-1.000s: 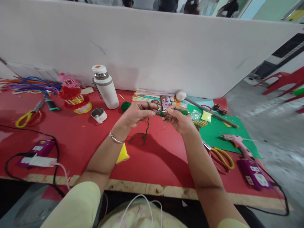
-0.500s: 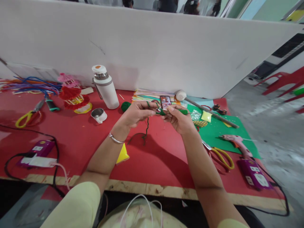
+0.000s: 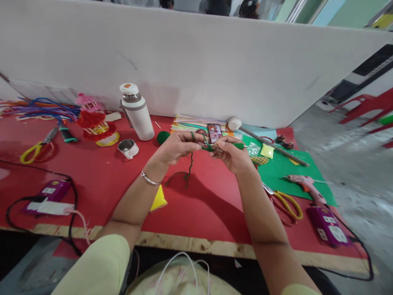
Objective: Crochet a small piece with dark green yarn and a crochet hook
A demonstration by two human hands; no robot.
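Observation:
Green yarn [image 3: 190, 162] is looped round the index finger of my left hand [image 3: 178, 148], whose fingertips pinch a small piece of green crochet work [image 3: 208, 146]. The yarn's loose tail hangs down to the red table. My right hand [image 3: 231, 153] is closed on a crochet hook [image 3: 238, 146] with a green handle, its metal tip at the stitches. Behind my left wrist lies a ball of green yarn [image 3: 163, 137]. A phone [image 3: 215, 133] with a lit picture stands just beyond my hands.
A white thermos [image 3: 138, 114] and its metal cup [image 3: 128, 148] stand left. Scissors [image 3: 287, 205], a pink glue gun [image 3: 307, 186] and a purple power strip [image 3: 328, 225] lie right. A yellow packet [image 3: 159, 199] is near my left forearm. A white partition [image 3: 196, 65] rises behind the table.
The hook's tip and the yarn at the stitches have shifted slightly between my fingers. Both hands stay in nearly the same place, still holding the work and the hook.

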